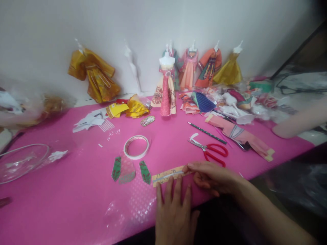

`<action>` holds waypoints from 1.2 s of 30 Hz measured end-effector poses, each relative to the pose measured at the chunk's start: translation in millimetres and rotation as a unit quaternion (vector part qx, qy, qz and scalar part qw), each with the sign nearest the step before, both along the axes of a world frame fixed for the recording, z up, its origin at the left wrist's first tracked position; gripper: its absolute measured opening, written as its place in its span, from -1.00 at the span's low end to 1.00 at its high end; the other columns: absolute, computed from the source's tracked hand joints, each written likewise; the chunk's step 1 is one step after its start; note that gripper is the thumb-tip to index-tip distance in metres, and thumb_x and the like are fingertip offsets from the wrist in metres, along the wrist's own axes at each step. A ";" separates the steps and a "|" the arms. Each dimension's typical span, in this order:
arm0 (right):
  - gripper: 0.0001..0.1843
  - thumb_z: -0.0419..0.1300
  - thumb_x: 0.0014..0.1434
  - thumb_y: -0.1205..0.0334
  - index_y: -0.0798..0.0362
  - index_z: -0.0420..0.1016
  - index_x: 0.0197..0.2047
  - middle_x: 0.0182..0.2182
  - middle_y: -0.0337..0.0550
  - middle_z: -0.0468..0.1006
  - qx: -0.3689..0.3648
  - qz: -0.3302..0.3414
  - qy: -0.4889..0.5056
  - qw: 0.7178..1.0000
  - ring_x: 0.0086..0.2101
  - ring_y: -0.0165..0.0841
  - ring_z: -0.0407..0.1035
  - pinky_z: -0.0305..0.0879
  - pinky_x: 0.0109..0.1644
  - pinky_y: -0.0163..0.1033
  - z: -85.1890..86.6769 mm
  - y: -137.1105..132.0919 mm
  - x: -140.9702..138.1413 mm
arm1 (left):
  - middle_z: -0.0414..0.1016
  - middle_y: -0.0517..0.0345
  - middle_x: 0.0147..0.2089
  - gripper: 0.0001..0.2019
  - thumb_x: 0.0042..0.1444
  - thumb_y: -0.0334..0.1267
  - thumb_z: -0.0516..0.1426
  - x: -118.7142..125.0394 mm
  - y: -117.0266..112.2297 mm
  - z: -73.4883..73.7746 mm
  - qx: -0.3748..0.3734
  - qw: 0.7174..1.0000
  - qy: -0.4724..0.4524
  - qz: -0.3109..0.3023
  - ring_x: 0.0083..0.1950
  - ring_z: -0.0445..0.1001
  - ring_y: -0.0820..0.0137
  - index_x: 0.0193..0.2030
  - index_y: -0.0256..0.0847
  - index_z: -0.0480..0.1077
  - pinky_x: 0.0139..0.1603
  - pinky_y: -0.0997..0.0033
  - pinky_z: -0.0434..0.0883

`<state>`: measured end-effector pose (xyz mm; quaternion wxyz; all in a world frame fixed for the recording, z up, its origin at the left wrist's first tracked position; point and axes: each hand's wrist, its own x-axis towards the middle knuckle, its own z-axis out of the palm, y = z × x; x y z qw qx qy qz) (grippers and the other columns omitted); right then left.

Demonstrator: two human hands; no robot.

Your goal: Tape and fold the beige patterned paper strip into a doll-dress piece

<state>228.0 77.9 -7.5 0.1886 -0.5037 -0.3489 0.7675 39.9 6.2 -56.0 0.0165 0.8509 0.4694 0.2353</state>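
The paper strip (165, 173), tan w/ dark pattern, lies flat on the pink table (63, 204), close to the near edge. A thin pale band (169, 175) runs along its length. The L hand (173, 207) comes over the near edge; its fingers are spread apart, and the tips rest on the lower side of the strip. The R hand (208, 177) is at the right end of the strip: index finger reaches onto the band, other fingers are curled. Whether thumb & index are clamped on sth., I cannot tell.

To the left of the strip, also nr the near edge, are two green pcs. (145, 173), one just beside the strip's left end, the other farther left. Behind them lies the tape roll (136, 157), flat. Scissors (204, 147) w/ red handles lie behind the R hand, and the dark pencil (207, 133) is just beyond them. Toward the right edge there is a pink garment (236, 132). Nr the far edge, approx. in the middle, a small dress (166, 95) is on a white stand, w/ the oval box (147, 120) in front, to the left.
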 end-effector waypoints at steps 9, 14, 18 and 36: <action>-0.55 0.05 0.28 -0.13 0.06 0.39 0.00 -0.76 -0.48 0.22 -0.006 -0.002 -0.011 1.000 -0.81 -0.56 -0.11 0.00 -0.80 -0.49 -0.7 0.7 -0.2 | 0.43 -0.07 0.27 -0.51 0.22 0.08 0.15 -0.5 -0.4 -1.3 0.000 1.000 -0.004 -0.003 0.29 0.29 -0.08 0.20 -0.12 0.40 0.30 -0.33 0.09; -0.56 0.02 0.30 -0.09 0.07 0.39 0.02 -0.75 -0.46 0.24 -0.007 0.003 -0.006 1.000 -0.80 -0.54 -0.07 0.03 -0.80 -0.48 -2.5 1.2 1.2 | 0.42 -0.08 0.28 -0.52 0.23 0.08 0.14 -2.2 0.5 -2.7 -0.001 1.000 -0.026 -0.009 0.30 0.28 -0.08 0.18 -0.14 0.41 0.33 -0.30 0.03; -0.58 0.04 0.29 -0.09 0.06 0.39 0.00 -0.75 -0.47 0.23 -0.004 0.001 -0.008 1.000 -0.80 -0.54 -0.07 0.03 -0.79 -0.48 -1.9 1.2 1.1 | 0.44 -0.08 0.26 -0.54 0.25 0.09 0.11 -2.5 0.6 -3.7 0.013 0.999 -0.039 -0.016 0.29 0.30 -0.06 0.16 -0.14 0.42 0.34 -0.26 0.03; -0.52 0.05 0.27 -0.15 0.08 0.38 0.00 -0.76 -0.49 0.22 -0.003 -0.001 -0.010 1.000 -0.81 -0.56 -0.06 -0.01 -0.79 -0.46 2.4 0.8 -1.1 | 0.34 -0.18 0.34 -0.55 0.26 -0.19 0.09 -10.1 5.5 3.8 0.018 0.997 0.067 -0.025 0.29 0.30 -0.03 0.26 -0.28 0.28 0.23 -0.23 0.19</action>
